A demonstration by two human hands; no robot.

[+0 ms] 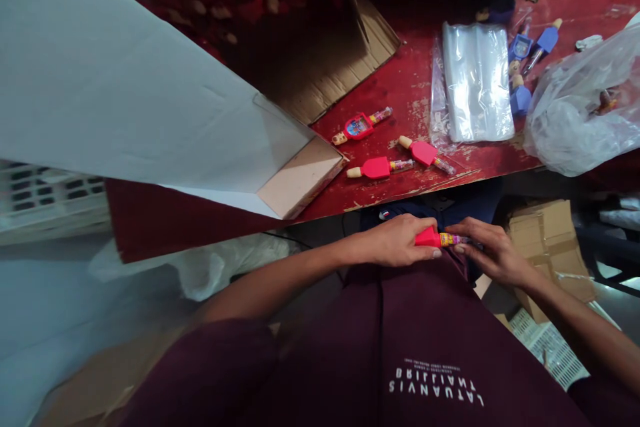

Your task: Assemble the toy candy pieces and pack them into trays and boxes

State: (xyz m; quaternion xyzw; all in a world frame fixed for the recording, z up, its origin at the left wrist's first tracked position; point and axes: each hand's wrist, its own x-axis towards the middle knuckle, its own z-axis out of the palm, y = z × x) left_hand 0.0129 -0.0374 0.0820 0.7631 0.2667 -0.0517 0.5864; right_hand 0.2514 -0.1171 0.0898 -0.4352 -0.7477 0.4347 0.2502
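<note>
Head view, looking down: the left hand (400, 240) and right hand (493, 255) were together above the person's lap, both on a red plastic toy (429, 237) with a clear tube of colorful candy. The left hand was clamped around its red end, while the right fingertips (463, 246) pinched the tube's far end. Beyond them, on a chipped red table (415, 93), lay three more red toys (424, 152), a flat stack of clear plastic bags (477, 83), and blue toys (520, 99). White lettering on the maroon shirt (435, 380) appeared upside down from this view, too warped to read with certainty. The toys' printed labels were too small to read.
</note>
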